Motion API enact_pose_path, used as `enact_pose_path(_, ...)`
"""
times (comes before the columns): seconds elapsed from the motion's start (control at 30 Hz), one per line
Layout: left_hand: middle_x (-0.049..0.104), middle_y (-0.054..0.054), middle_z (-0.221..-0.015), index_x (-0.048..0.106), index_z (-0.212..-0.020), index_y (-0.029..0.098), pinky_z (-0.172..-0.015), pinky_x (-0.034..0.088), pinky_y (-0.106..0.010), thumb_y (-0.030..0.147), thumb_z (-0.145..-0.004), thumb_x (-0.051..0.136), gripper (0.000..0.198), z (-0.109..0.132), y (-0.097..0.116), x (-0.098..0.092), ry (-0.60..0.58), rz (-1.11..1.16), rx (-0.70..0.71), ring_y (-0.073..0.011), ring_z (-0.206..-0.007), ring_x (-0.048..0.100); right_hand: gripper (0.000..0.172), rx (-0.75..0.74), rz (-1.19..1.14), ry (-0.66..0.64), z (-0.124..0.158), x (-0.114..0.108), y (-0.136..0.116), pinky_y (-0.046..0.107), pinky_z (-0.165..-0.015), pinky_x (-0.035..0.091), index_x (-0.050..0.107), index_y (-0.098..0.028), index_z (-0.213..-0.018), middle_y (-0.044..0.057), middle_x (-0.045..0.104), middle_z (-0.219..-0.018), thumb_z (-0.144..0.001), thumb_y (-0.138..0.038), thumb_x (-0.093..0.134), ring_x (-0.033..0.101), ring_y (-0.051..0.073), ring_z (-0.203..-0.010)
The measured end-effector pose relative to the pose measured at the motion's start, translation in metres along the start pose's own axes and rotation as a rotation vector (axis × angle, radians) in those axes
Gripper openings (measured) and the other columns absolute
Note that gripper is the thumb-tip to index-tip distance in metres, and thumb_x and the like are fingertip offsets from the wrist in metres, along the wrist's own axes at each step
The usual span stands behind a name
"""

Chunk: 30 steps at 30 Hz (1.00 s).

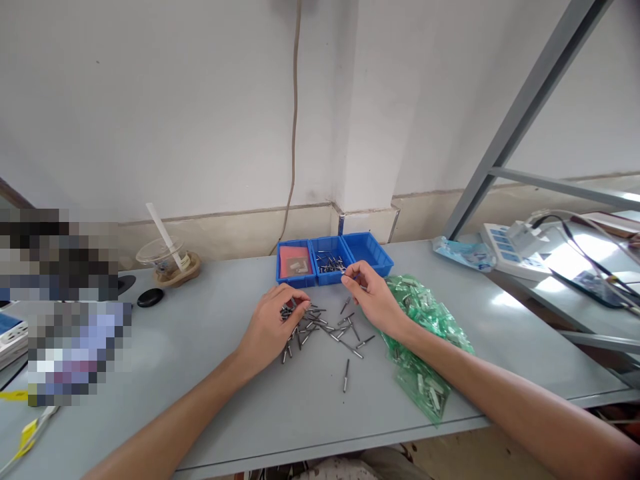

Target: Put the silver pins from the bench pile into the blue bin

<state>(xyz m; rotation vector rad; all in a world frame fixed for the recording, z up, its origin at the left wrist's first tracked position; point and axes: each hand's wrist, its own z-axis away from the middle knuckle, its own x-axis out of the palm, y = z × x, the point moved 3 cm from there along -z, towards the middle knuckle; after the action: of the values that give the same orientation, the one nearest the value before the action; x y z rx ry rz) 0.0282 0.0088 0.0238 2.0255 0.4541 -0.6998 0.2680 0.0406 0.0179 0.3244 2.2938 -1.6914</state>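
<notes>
Many slim metal pins (354, 352) with thicker sleeve-like ends lie loose on the grey table. My left hand (273, 327) curls over the left side of this pile, thumb and forefinger drawn together, with metal pins showing in its grasp. My right hand (373, 297) pinches a small shiny metal pin at the front rim of the middle blue bin (326, 278); the fingers hide most of it. Similar pins lie inside that bin. The left blue bin (279, 267) holds a reddish sheet and a small clear packet. No pins show in the right blue bin (367, 250).
Green plastic bags (425, 307) of metal parts lie under and beside my right forearm. A plastic cup with a straw (163, 250) and a black disc (151, 297) are at left. A power strip (513, 257), blue packet (463, 255) and metal frame (500, 147) stand right.
</notes>
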Motion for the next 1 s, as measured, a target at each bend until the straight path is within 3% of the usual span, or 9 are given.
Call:
enact_pose_path(0.23,0.070,-0.001,-0.102,0.070,-0.100,0.025,-0.089,0.047,-0.035,0.030,-0.106,0.059,0.014,-0.001,-0.007,0.002,-0.002,-0.055,-0.017,-0.0198,-0.095,0.062,0.020,0.013,0.002,-0.002,0.000,0.000,-0.001,0.034,-0.067,0.046,0.057,-0.026,-0.102,0.000,0.059,-0.090,-0.101,-0.046,0.059,0.053,0.018,-0.071)
enact_pose_path(0.37,0.069,-0.003,-0.115,0.069,-0.109,0.025,-0.098,0.046,-0.041,0.032,-0.106,0.059,0.013,0.000,-0.010,0.004,0.013,-0.192,0.015,-0.0239,-0.109,0.061,0.019,0.006,-0.001,-0.006,0.000,0.000,0.001,0.035,-0.068,0.046,0.057,-0.026,-0.102,0.000,0.060,-0.092,-0.101,-0.046,0.060,0.053,0.018,-0.072)
enact_pose_path(0.53,0.061,-0.006,-0.138,0.061,-0.135,0.028,-0.108,0.044,-0.049,0.050,-0.101,0.065,0.041,0.008,-0.006,0.012,-0.091,-0.306,0.079,-0.0306,-0.129,0.054,0.019,0.004,-0.005,-0.006,-0.001,0.001,0.003,0.035,-0.068,0.046,0.058,-0.026,-0.103,0.001,0.061,-0.094,-0.101,-0.045,0.060,0.054,0.018,-0.073)
enact_pose_path(0.67,0.058,-0.010,-0.140,0.059,-0.139,0.026,-0.107,0.043,-0.055,0.060,-0.097,0.067,0.055,0.015,-0.003,0.019,-0.161,-0.375,0.110,-0.0346,-0.128,0.054,0.019,-0.005,-0.013,-0.005,-0.001,0.001,0.004,0.034,-0.067,0.046,0.058,-0.026,-0.102,0.001,0.061,-0.094,-0.100,-0.045,0.060,0.054,0.019,-0.073)
enact_pose_path(0.83,0.058,-0.009,-0.133,0.060,-0.134,0.025,-0.101,0.046,-0.053,0.056,-0.099,0.066,0.047,0.017,-0.007,0.022,-0.166,-0.405,0.115,-0.0330,-0.121,0.055,0.019,-0.007,-0.019,-0.008,-0.001,0.001,0.002,0.034,-0.067,0.047,0.057,-0.026,-0.102,0.001,0.061,-0.094,-0.101,-0.044,0.060,0.054,0.019,-0.074)
enact_pose_path(1.0,0.062,-0.006,-0.121,0.061,-0.121,0.024,-0.093,0.048,-0.046,0.041,-0.106,0.060,0.023,0.015,-0.009,0.024,-0.197,-0.362,0.115,-0.0278,-0.109,0.057,0.019,0.000,-0.006,-0.008,0.000,0.002,0.002,0.034,-0.066,0.046,0.057,-0.026,-0.102,0.002,0.061,-0.095,-0.101,-0.045,0.060,0.053,0.019,-0.074)
